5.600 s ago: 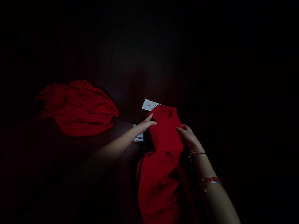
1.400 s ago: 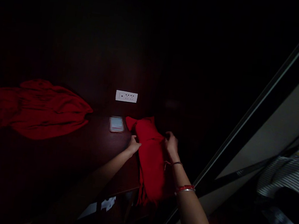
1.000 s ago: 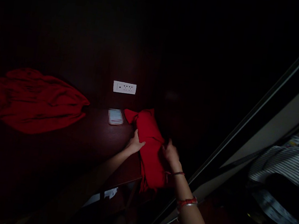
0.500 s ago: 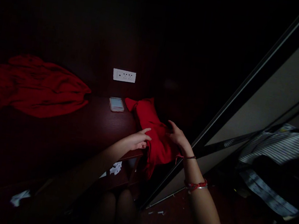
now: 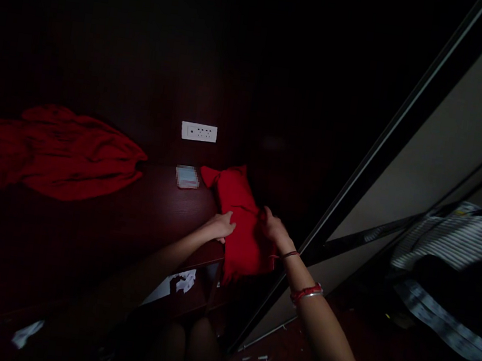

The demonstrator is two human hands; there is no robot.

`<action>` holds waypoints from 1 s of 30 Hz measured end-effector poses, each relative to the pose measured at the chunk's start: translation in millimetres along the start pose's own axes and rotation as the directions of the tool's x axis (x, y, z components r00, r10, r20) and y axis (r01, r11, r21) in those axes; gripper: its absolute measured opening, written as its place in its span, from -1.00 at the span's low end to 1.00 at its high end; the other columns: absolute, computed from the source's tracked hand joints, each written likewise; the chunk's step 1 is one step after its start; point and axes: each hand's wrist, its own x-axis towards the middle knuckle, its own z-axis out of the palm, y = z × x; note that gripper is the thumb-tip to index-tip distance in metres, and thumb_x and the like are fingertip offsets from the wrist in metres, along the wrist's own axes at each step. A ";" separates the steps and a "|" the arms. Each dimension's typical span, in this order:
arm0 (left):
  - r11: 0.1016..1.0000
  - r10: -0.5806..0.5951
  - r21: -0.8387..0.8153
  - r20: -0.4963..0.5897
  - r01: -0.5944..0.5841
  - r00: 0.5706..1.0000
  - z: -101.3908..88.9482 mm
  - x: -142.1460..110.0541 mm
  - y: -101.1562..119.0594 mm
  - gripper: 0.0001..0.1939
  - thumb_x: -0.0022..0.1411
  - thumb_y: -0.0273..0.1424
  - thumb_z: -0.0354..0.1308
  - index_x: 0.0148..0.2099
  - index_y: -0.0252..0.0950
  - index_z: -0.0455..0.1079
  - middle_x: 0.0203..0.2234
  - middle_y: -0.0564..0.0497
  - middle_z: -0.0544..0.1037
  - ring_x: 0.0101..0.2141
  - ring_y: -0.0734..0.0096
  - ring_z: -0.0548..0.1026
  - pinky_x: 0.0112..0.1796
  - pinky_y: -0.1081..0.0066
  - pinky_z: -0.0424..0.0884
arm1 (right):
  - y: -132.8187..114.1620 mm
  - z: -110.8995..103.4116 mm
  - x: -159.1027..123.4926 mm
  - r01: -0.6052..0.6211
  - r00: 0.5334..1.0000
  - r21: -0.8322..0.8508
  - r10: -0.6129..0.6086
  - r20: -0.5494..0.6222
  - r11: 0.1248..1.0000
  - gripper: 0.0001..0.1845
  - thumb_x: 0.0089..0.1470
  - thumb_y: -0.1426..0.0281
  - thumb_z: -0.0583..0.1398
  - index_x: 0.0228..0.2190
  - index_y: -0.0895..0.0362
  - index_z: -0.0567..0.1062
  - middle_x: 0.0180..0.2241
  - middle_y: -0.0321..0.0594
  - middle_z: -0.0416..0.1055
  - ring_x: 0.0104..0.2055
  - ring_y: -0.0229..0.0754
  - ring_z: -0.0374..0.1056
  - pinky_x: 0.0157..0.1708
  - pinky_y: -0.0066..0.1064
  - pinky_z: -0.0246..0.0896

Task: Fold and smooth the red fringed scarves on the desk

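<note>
A red garment [image 5: 245, 234], folded to a long narrow shape, lies at the right end of a dark wooden surface [image 5: 176, 198], and its lower end hangs over the front edge. My left hand [image 5: 219, 225] is closed on the garment's left edge, thumb on top. On the opposite edge my right hand [image 5: 274, 229] grips the cloth, its fingers partly hidden in shadow. A second red garment [image 5: 79, 156] lies gathered at the left, apart from both hands.
Behind the surface is a white wall socket [image 5: 199, 132], with a small blurred pale item [image 5: 187, 177] below it. Crumpled white paper [image 5: 186, 280] sits on a lower shelf. A framed panel [image 5: 372, 162] slants up at the right, near a chair holding striped cloth [image 5: 459, 239].
Both hands have come down onto the garment's edges and closed. Its lower part is now flatter and straighter, with its hanging end shifted slightly left.
</note>
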 end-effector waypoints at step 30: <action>0.833 0.388 0.502 -0.233 -0.231 0.892 4.7 89.4 -57.3 -0.25 0.02 0.04 -0.22 0.18 -0.16 -0.32 0.14 -0.02 -0.33 0.10 0.13 -0.30 -0.04 0.01 -0.15 | -7.9 9.4 76.9 -0.002 0.991 0.112 0.017 -0.134 0.994 -0.83 -0.19 0.57 0.09 -0.45 0.21 0.41 -0.47 -0.22 0.39 -0.48 -0.35 0.24 -0.60 -0.59 -0.08</action>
